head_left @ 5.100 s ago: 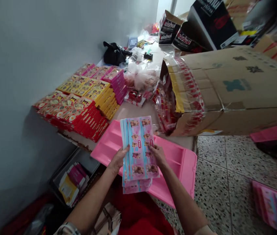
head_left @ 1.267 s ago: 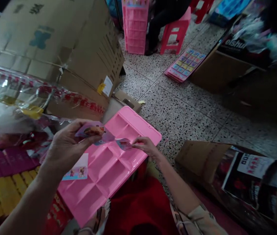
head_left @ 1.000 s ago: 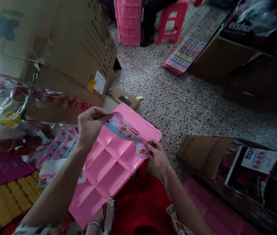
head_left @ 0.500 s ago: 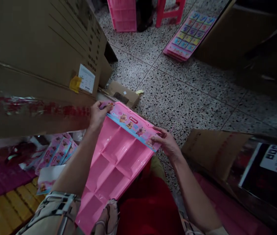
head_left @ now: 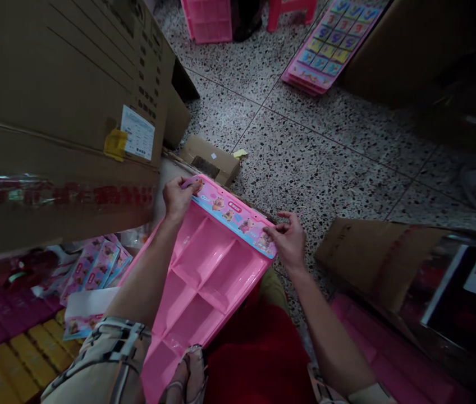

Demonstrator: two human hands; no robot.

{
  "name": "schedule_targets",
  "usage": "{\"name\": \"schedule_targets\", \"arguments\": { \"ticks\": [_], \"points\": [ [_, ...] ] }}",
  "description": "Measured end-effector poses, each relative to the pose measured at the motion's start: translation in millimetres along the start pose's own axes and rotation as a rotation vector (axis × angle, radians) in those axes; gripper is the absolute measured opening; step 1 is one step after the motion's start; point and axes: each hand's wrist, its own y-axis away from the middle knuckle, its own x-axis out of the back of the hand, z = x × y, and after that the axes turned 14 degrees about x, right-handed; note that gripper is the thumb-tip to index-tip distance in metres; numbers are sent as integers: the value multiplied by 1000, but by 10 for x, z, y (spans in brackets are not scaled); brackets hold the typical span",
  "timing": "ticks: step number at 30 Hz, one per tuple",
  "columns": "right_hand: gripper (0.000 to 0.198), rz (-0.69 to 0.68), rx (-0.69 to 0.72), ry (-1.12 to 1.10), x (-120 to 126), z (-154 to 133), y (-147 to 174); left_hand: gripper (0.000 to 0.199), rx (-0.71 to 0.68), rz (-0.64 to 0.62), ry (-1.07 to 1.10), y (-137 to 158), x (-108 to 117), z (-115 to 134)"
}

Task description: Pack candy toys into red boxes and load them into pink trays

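Observation:
A pink plastic tray [head_left: 199,259] with several square compartments slants across my lap and between my legs. Along its top edge lies a printed card strip [head_left: 238,216], pink and blue with small cartoon animals and a red label. My left hand [head_left: 178,199] grips the strip's left end, thumb on the printed face; the fingers behind are hidden. At the strip's right end my right hand [head_left: 291,240] pinches the upper corner with thumb and forefinger, its other fingers raised.
More printed strips [head_left: 97,266] lie left, beside purple and yellow packs [head_left: 6,359]. A big cardboard carton [head_left: 61,134] rises at left; an open carton [head_left: 356,252] stands right. Number-printed trays [head_left: 333,47] and a pink stool [head_left: 291,11] are on the speckled floor [head_left: 271,134].
The strip and tray have shifted slightly right in view. My right hand has moved from gripping the strip's right end to its upper corner, its fingers lifting from behind.

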Motion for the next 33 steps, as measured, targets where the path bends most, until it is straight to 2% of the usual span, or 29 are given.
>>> {"name": "schedule_targets", "arguments": {
  "ticks": [6, 19, 24, 33],
  "points": [
    [53, 3, -42, -31, 2, -42, -29, 27, -6, 4, -7, -57, -105, -57],
    [54, 23, -118, -109, 19, -129, -84, 23, -56, 55, -37, -38, -142, -77],
    [51, -7, -117, -68, 35, -60, -104, 23, -17, 58, -78, -18, -155, -80],
    [46, -33, -68, 53, 2, 8, -98, 18, -54, 68, -114, 32, -166, -86]
  ]
}}
